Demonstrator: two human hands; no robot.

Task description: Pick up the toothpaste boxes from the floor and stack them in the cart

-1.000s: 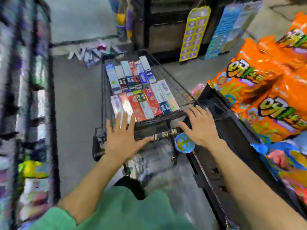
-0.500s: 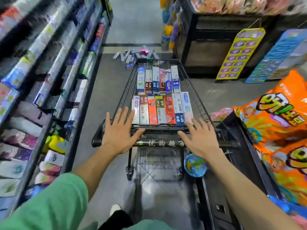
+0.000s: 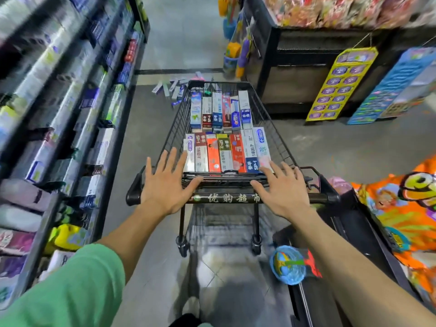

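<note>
A black wire shopping cart (image 3: pixel 278 147) stands in the aisle straight ahead. Two rows of toothpaste boxes (image 3: pixel 226 152) lie side by side in its basket. More toothpaste boxes (image 3: pixel 169 87) lie scattered on the floor beyond the cart's far left corner. My left hand (image 3: pixel 165 187) is spread flat over the left part of the cart's handle bar (image 3: pixel 226 198), fingers straight. My right hand (image 3: pixel 280 190) is spread the same way over the right part. Neither hand holds a box.
Shelves of boxed goods (image 3: pixel 66 109) run along the left. A black display stand (image 3: pixel 292 64) with hanging toys and a yellow card stands at the right back. Orange snack bags (image 3: pixel 405 208) on a black rack crowd the right. A blue toy (image 3: pixel 289 267) hangs below my right arm.
The view swung from the right-hand rack to face the cart squarely. Both hands stayed spread over the handle bar; the cart now sits centred in the aisle.
</note>
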